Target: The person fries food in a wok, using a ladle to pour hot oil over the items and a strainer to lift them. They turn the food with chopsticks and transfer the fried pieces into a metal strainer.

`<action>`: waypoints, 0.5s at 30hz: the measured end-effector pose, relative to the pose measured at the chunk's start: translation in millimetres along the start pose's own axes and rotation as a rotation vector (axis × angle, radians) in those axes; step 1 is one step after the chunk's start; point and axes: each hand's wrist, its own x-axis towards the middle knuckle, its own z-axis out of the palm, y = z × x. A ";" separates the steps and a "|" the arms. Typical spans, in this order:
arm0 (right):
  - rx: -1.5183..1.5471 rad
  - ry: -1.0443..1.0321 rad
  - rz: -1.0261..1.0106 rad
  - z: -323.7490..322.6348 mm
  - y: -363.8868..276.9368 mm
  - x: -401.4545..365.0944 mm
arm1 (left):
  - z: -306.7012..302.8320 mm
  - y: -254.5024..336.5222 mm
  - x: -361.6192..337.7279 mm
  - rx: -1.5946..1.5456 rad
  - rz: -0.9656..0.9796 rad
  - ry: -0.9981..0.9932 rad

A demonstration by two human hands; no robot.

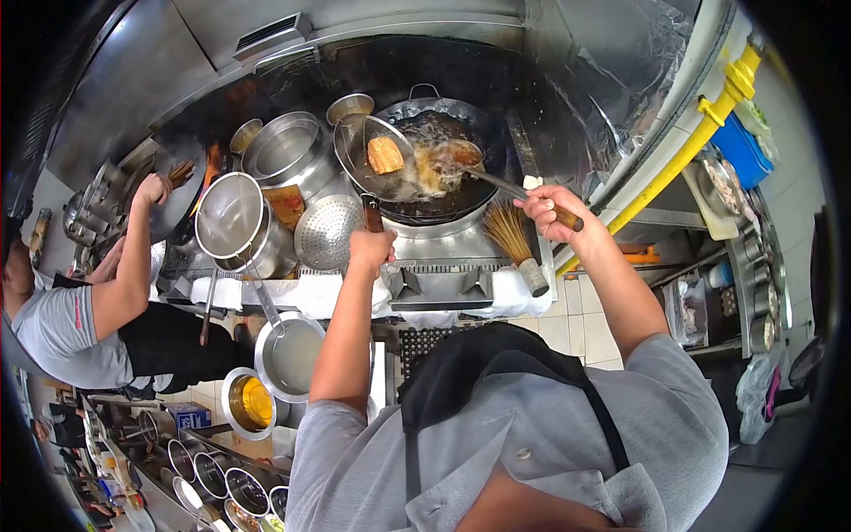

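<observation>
Holding the strainer (354,144) level at the edge of the wok (462,108) appears prudent: left hand (372,250) grips its handle, right hand (551,214) grasps the ladle (501,183); one browned piece (385,155) lies inside.

We note steel wall panels (146,58) with slatted vent (269,37), yellow pipe (675,161) at right, pale floor tiles (585,335), black perforated mat (424,344).
</observation>
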 end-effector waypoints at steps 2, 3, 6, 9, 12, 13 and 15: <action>-0.001 -0.111 -0.002 9.1 -0.5 -3.1 | 3.1 -1.6 0.6 0.034 0.005 -0.014; -0.055 -0.092 -0.008 18.4 -1.9 -4.6 | 5.4 -2.4 1.8 0.035 0.004 -0.020; -0.205 -0.071 -0.071 47.2 -2.7 -6.3 | 12.8 -2.9 2.2 0.050 -0.039 -0.059; -0.340 -0.036 -0.117 71.2 -5.1 -1.5 | 18.1 -2.0 2.0 0.014 -0.071 -0.069; -0.460 -0.005 -0.154 93.3 -5.5 4.9 | 20.2 -3.3 5.1 0.058 -0.057 -0.079; -0.481 0.008 -0.191 97.7 -6.4 7.5 | 21.1 -3.1 5.7 0.084 -0.051 -0.081; -0.503 0.023 -0.226 103.7 -4.5 9.6 | 21.8 -3.4 6.2 0.109 -0.048 -0.083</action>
